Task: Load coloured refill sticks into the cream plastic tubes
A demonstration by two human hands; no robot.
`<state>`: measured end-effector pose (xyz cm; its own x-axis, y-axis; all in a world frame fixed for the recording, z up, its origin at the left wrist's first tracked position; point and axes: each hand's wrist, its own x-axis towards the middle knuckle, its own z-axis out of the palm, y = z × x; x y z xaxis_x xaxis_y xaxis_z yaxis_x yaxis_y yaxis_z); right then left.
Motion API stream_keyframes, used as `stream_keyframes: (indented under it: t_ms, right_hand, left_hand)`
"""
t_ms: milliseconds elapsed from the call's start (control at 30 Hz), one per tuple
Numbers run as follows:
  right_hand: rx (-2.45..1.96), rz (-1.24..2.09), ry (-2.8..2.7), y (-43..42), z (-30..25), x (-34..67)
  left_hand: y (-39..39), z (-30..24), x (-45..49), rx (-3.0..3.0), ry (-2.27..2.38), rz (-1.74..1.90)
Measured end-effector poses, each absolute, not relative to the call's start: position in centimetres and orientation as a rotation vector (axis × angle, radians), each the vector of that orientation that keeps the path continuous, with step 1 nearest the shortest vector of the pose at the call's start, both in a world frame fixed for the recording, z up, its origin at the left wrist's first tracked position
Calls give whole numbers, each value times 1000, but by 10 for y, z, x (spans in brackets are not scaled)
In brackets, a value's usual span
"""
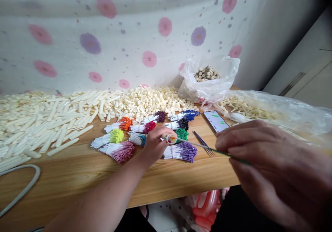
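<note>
My left hand (155, 145) is closed round a small white tube (169, 138) whose open end shows several coloured tips. My right hand (272, 166), close to the camera, pinches a thin green-tipped refill stick (207, 148) that runs leftwards into the tube's end. Under and around the left hand lie bundles of thin sticks with coloured ends: yellow (110, 137), pink (118, 151), purple (181, 151), red (144, 127), orange (120, 124), green (182, 133), black (178, 124) and blue (186, 114).
On the wooden table (85, 176) lie a heap of cream tubes (44, 121), a pile of cream caged parts (147, 102), a white bag of small parts (209, 78), a clear bag (275, 112), a lit phone (215, 120) and a grey cable (23, 187). A flowered cloth (116, 42) hangs behind.
</note>
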<state>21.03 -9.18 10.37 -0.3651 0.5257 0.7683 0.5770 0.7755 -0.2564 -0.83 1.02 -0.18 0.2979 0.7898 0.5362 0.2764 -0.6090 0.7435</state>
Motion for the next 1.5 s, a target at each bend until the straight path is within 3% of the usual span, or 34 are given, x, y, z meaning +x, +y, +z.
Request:
stream_keyframes:
  t_ms: [400,600,900,1167,1500]
  right_hand:
    - [-650,-80,-2093,-72,88,180]
    - [-741,-19,-2046,-54,63,173]
    - [-819,-183,-2023,-48,58,178]
    - [-923,-55,-1874,-48,54,170]
    - [-949,482,-1696,-38,41,172]
  left_hand:
    - [8,-3,-5,2043,828,1247]
    - [7,-1,-10,2171,771,1252]
    - [0,4,-8,2257,798,1343]
    - [-5,3,-5,2339,1012,1550]
    - [1,-1,-7,2394,1182,1571]
